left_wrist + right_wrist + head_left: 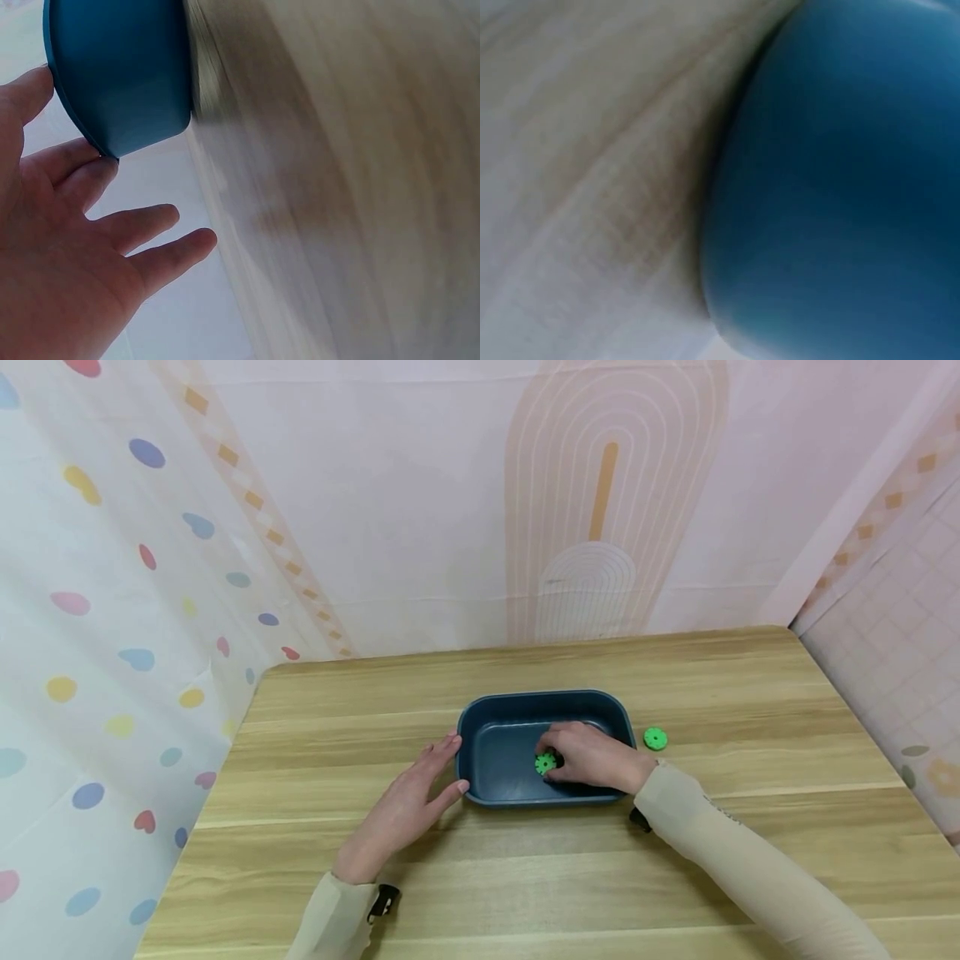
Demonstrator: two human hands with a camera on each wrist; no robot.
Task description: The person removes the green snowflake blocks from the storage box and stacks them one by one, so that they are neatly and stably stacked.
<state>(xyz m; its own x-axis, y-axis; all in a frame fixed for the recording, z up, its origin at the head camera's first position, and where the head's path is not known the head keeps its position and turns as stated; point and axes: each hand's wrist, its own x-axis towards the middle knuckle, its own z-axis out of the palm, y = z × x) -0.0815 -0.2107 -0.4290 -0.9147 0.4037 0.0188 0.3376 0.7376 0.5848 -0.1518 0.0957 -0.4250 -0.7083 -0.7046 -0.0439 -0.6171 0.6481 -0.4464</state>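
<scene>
A dark blue rectangular bin [498, 760] with rounded corners stands on the wooden table. My right hand [592, 756] reaches down inside it and pinches a small green notched disc [545, 764] with a hole at its centre. My left hand [401, 810] touches the bin's left rim with thumb and fingertips, its fingers fairly straight and spread. In the left wrist view, the left hand [67, 217] meets the rim of the bin [120, 75] from outside. The right wrist view holds only the bin's outer wall [840, 202] and table; the right hand is out of it.
Another green disc [656, 738] lies on the table just right of the bin. The wooden table [330, 727] reaches back to a patterned curtain [420, 510], with more curtain along the left and right sides.
</scene>
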